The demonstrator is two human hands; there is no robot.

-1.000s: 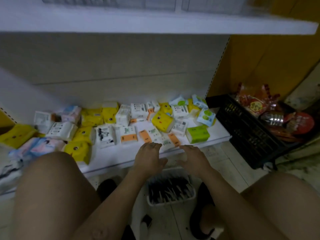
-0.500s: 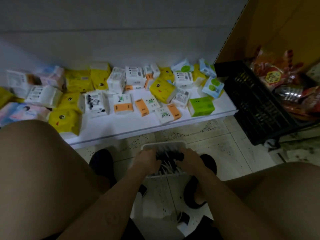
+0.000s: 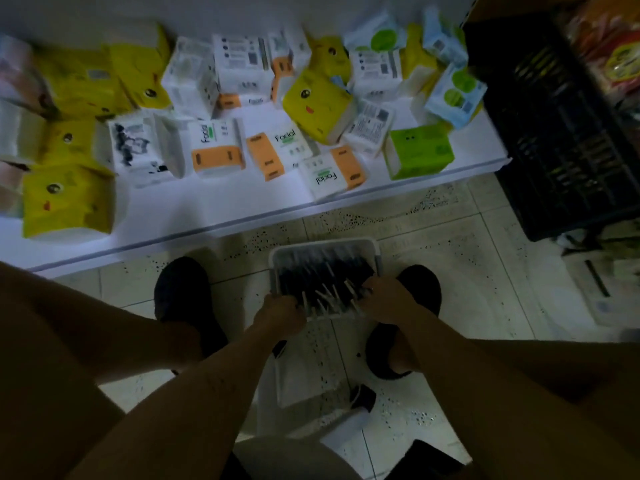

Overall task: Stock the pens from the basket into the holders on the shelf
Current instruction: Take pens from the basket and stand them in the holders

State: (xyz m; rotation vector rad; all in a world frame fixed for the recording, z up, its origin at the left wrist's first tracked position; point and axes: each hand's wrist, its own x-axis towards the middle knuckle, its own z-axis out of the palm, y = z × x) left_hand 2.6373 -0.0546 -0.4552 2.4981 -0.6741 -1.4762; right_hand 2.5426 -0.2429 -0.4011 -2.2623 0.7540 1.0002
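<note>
The pens, dark-barrelled with pale ends, are heaped in a white basket. It stands on the tiled floor, between two dark shoes and just in front of the low white shelf. The left hand is curled over the basket's near-left corner and appears to grip the rim. The right hand is laid at the near-right edge with its fingers bent down among the pen ends. Whether pens are pinched there or the rim is held cannot be told.

The step is judged to be either a gathering of pens or a lifting of the basket towards the shelf. If pens are to be taken, the basket is best steadied by the left hand. A small bundle can then be drawn out lengthwise, all ends turned one way, so that none is spilled. If the basket is to be lifted, it should be gripped on both sides and kept level.

No holders are to be seen. The visible shelf is covered with tissue packs, and whatever lies above it is cut off. The fingertips of both hands are hidden. The view is dim and blurred, so the pens cannot be counted. A black crate at the right is cropped by the frame.
</note>
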